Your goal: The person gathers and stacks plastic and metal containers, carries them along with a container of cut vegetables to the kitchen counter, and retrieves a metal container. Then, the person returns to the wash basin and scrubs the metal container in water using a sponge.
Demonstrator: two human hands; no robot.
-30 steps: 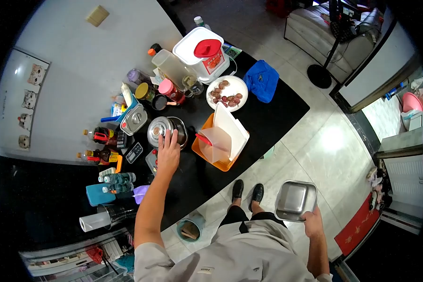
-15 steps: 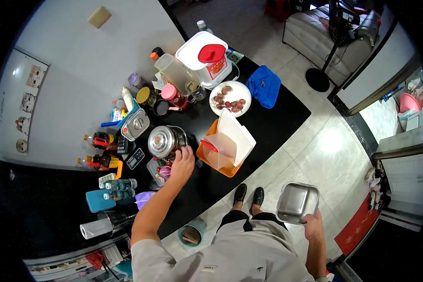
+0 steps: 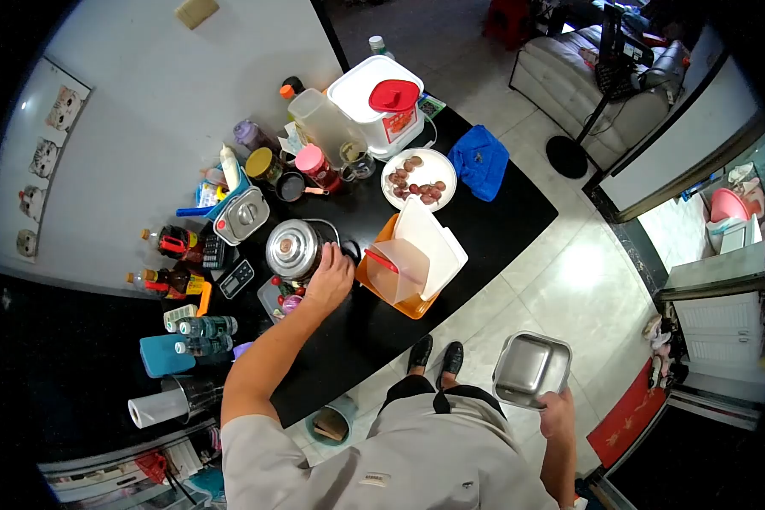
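Observation:
My left hand (image 3: 330,278) reaches across the black table to the right side of a round lidded steel pot (image 3: 293,250), fingers bent at its wire handle; their exact grip is partly hidden. Beside the pot, a clear tray (image 3: 269,297) holds small red and green vegetables and a purple onion. My right hand (image 3: 557,414) grips the corner of a rectangular steel container (image 3: 531,370), held over the floor with its hollow inside facing up. To the right of my left hand stands an orange bin (image 3: 414,304) with a clear scoop-like container (image 3: 398,270) and a white lid (image 3: 425,242).
A white plate (image 3: 406,202) of brownish-red round pieces lies near a blue bag (image 3: 480,163) and white tub (image 3: 365,89). A small pan (image 3: 291,186), kitchen scale (image 3: 237,279) and bottles (image 3: 208,326) crowd the wall side. A bin (image 3: 331,420) stands by the table.
The view has turned slightly. My left hand has shifted a little further up along the pot's side. The steel container stays in my right hand.

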